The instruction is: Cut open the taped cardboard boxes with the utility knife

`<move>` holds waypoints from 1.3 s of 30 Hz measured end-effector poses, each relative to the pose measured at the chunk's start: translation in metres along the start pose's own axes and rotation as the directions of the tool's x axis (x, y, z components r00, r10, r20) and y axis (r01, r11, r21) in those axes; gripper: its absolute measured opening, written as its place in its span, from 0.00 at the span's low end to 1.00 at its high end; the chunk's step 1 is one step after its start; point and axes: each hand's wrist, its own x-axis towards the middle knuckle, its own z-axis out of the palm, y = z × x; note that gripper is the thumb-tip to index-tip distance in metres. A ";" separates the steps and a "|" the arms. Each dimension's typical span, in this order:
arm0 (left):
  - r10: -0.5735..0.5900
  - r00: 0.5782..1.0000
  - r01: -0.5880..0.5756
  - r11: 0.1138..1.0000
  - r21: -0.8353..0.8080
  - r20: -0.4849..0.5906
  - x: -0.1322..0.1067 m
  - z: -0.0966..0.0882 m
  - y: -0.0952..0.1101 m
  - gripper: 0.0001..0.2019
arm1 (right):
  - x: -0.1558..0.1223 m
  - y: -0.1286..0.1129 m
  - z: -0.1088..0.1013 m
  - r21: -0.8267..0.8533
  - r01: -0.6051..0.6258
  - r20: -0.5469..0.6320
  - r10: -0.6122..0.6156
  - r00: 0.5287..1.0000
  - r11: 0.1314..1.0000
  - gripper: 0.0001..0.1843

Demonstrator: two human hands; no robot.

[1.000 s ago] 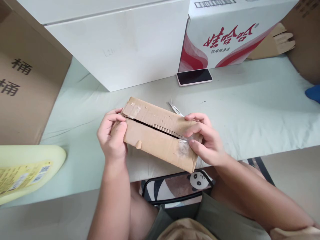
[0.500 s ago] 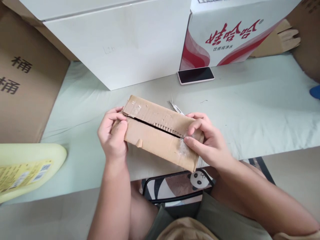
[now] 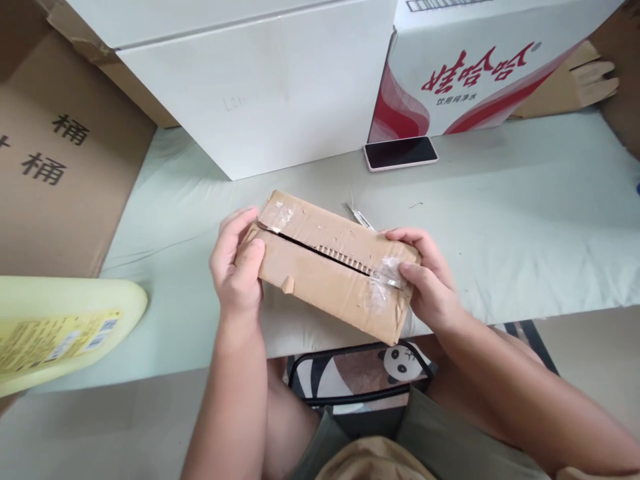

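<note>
A small brown cardboard box [image 3: 330, 283] is held tilted between both hands, over the front of the cloth-covered surface. A dark slit runs along its top between two flaps, with a torn corrugated strip beside it. Clear tape [image 3: 387, 277] sticks to its right end, and more shows at the far left corner. My left hand [image 3: 237, 260] grips the left end, thumb on the near flap. Round the right end, my right hand [image 3: 433, 277] is closed, its thumb against the tape. A small thin knife [image 3: 361, 217] lies just behind the box.
Behind stand a large white box [image 3: 280, 93] and a red-and-white carton [image 3: 450, 87], with a phone [image 3: 401, 154] lying before them. At left are a big brown carton [image 3: 60, 200] and a pale yellow bottle [image 3: 75, 333]. Under the front edge is a panda-print piece [image 3: 360, 373].
My right thumb and fingers have moved outward to the box's right end, uncovering the tape. The view has shifted a little; my left hand still holds the left end.
</note>
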 end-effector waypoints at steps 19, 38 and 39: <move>0.055 0.998 -0.056 0.998 0.016 0.028 0.005 -0.002 0.006 0.13 | 0.003 -0.003 0.002 0.069 0.010 0.062 -0.014 0.998 0.998 0.23; -0.364 0.836 0.236 0.914 -0.330 -0.412 0.018 -0.003 0.012 0.09 | 0.010 -0.001 0.002 -0.032 0.210 0.460 -0.172 0.871 0.977 0.32; -0.399 0.847 0.286 0.899 -0.332 -0.350 0.017 -0.002 0.011 0.12 | 0.009 -0.002 0.002 -0.028 0.246 0.475 -0.203 0.856 0.969 0.31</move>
